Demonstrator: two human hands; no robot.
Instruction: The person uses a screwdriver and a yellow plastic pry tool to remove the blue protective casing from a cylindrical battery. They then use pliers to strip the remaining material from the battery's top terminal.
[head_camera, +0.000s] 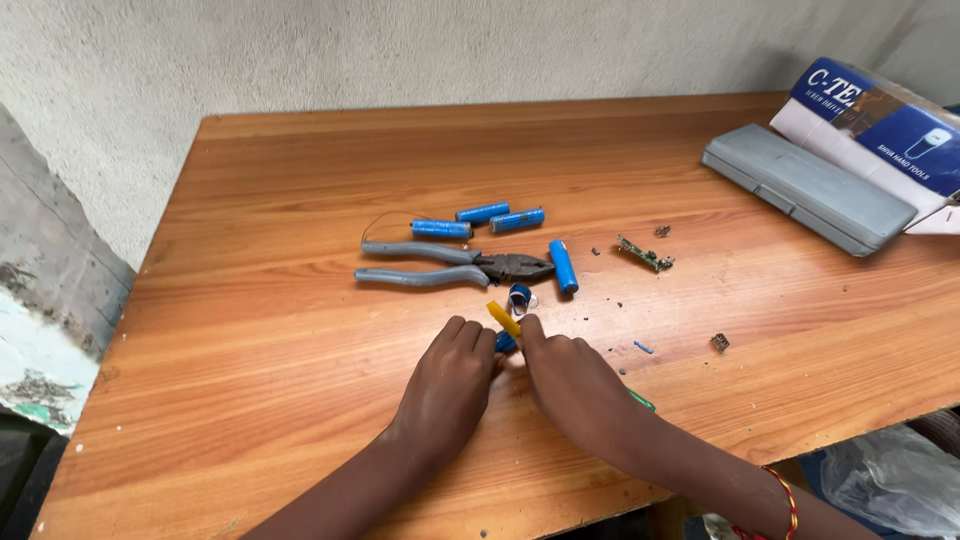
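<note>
Between both hands (450, 375) (570, 375), blue cell (506, 343), pinched

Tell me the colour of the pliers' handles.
Grey. The pliers lie on the wooden table beyond both hands, clearest in the head view.

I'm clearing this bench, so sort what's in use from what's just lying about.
In use:
- left hand and right hand, pinching a small blue piece
- yellow strip sticking up between the fingers

Lying about:
- pliers
- four blue cylindrical cells
- curled blue wrapper
- small circuit board
- grey case
- blue and white box
</note>
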